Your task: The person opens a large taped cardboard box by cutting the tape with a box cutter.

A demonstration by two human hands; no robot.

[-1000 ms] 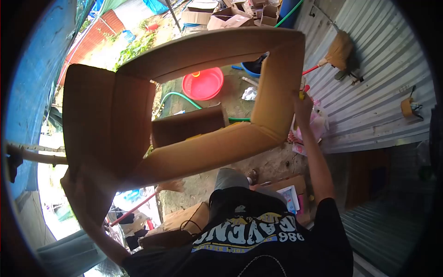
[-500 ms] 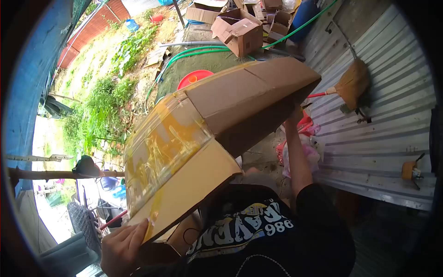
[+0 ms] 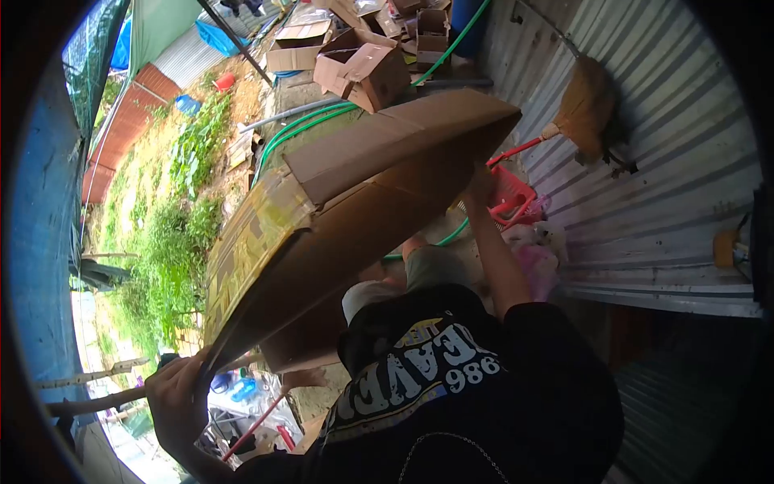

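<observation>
Fingers (image 3: 164, 377) of the left hand (image 3: 174, 397) curl tightly around the near edge of the cardboard box (image 3: 347, 211), held up at a tilt. Right arm (image 3: 501, 262) extended, the right hand (image 3: 479, 187) meets its far end (too shaded to tell the grip). Open ground with plants (image 3: 165, 266) lies leftward, the corrugated wall (image 3: 673, 202) rightward.

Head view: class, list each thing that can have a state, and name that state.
Large cardboard box: lifted, tilted, taped on one side
Left hand: closed on the box's edge
Right hand: at the box's right end; grip unclear
Smaller cardboard box: open, flaps out
Green hose: lying in bends; water flow unclear
Broom: against the metal wall
Red basket: upright or tipped, unclear
</observation>
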